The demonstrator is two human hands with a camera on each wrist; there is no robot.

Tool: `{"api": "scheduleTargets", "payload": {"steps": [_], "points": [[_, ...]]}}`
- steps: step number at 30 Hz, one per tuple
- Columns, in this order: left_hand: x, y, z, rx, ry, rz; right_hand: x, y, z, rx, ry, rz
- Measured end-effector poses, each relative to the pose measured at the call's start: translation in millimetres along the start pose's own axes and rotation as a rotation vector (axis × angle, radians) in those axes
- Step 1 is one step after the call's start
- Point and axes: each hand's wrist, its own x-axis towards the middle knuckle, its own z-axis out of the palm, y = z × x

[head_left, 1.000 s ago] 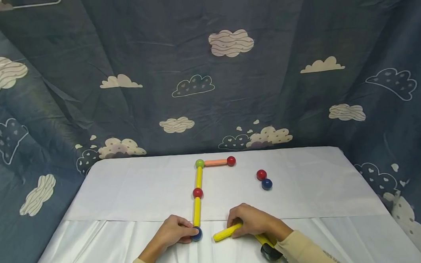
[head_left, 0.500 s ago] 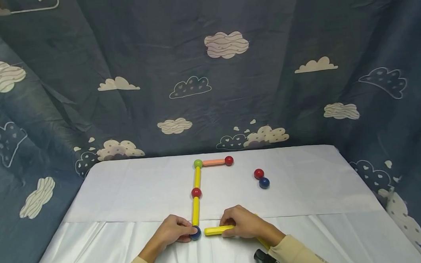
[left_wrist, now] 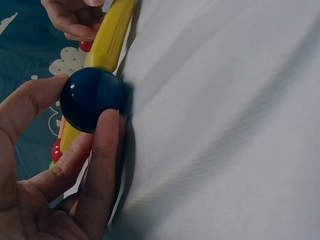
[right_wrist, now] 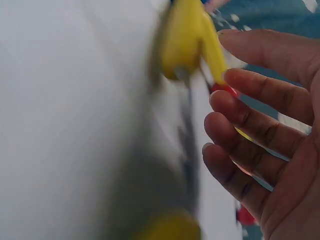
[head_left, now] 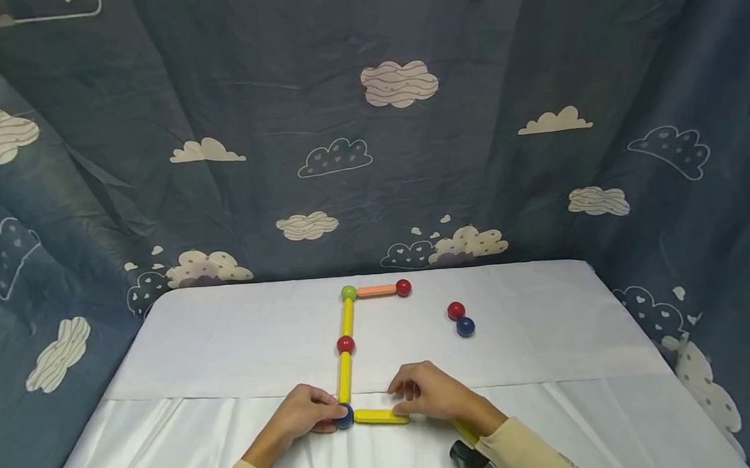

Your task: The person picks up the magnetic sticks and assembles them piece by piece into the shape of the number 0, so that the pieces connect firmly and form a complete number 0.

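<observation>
My left hand (head_left: 304, 413) pinches a blue ball (left_wrist: 90, 100) between thumb and fingers at the front corner of a stick-and-ball shape on the cloth. A yellow stick (head_left: 381, 417) lies with its left end at that ball, pointing right. By its free end, my right hand (right_wrist: 270, 115) has its fingers spread and holds nothing. From the blue ball another yellow stick (head_left: 344, 377) runs back to a red ball (head_left: 345, 344). Beyond it come a further yellow stick (head_left: 347, 317), a green ball (head_left: 349, 292), an orange stick (head_left: 376, 290) and a red ball (head_left: 403, 287).
A loose red ball (head_left: 456, 311) and a loose blue ball (head_left: 465, 327) sit together at the back right. One more yellow stick (head_left: 466, 432) lies partly hidden under the right forearm. White cloth (head_left: 228, 348) covers the table; a dark cloud-print curtain (head_left: 339, 38) hangs behind.
The right hand has brought the yellow stick leftward, turning it level, to the blue ball and let go of it. The left hand has stayed on the blue ball.
</observation>
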Motion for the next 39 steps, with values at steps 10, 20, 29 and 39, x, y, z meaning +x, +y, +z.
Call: {"api": "scheduleTargets", "payload": {"steps": [10, 20, 29, 39], "points": [[2.1, -2.1, -1.2, -0.002, -0.006, 0.0, -19.2, 38, -58, -0.074, 0.363, 0.178], [4.0, -1.9, -1.4, -0.001, -0.017, -0.014, -24.1, 85, -85, 0.037, 0.507, 0.407], [1.0, -5.3, -1.1, -0.024, -0.029, -0.01, -15.1, 99, -77, 0.076, 0.493, 0.468], [2.4, -3.7, -3.8, -0.014, -0.029, -0.002, -12.0, 104, -71, 0.032, 0.506, 0.471]]}}
